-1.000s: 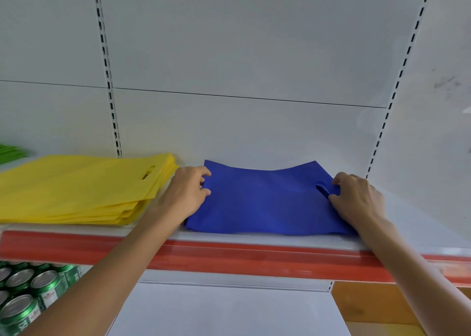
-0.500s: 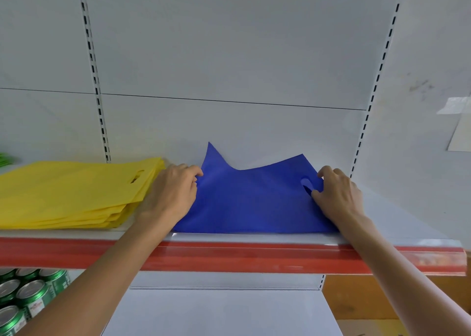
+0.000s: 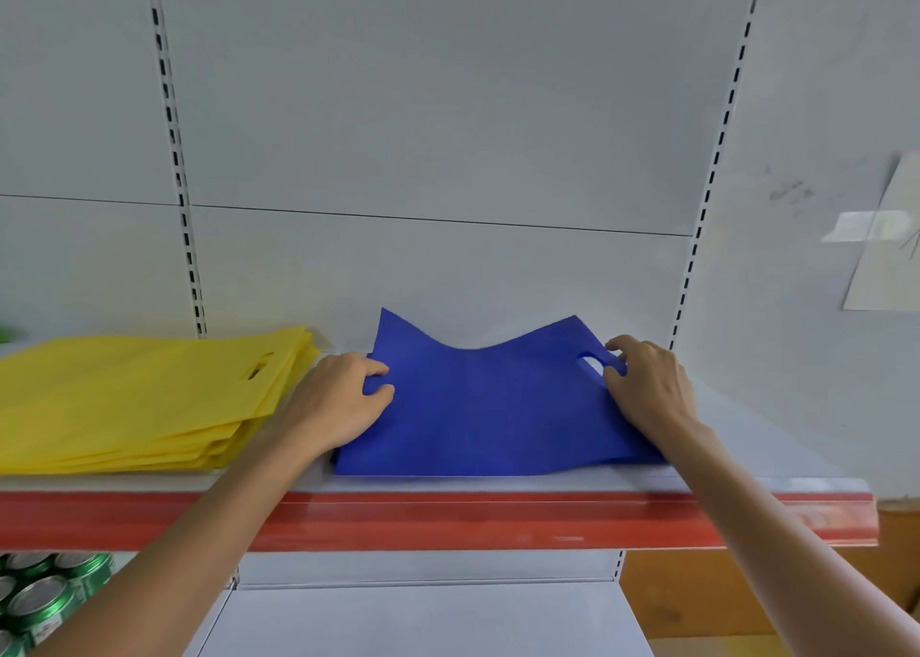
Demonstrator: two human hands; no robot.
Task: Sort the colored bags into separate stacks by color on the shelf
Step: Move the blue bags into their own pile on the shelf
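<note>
— Where's the blue bag [image 3: 488,407]?
— On the shelf [image 3: 448,484], just right of the yellow stack [image 3: 139,397]. My left hand [image 3: 338,402] pinches its left edge; my right hand [image 3: 647,387] has its fingers curled round the handle cutout.

Left forearm [image 3: 209,522], right forearm [image 3: 766,532] — bare

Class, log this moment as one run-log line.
blue bag on shelf | left hand pinches left edge | right hand grips handle end | far corners raised | yellow stack alongside

Grey slotted back panel [image 3: 448,108] (paper sheet [image 3: 883,258] taped right).
</note>
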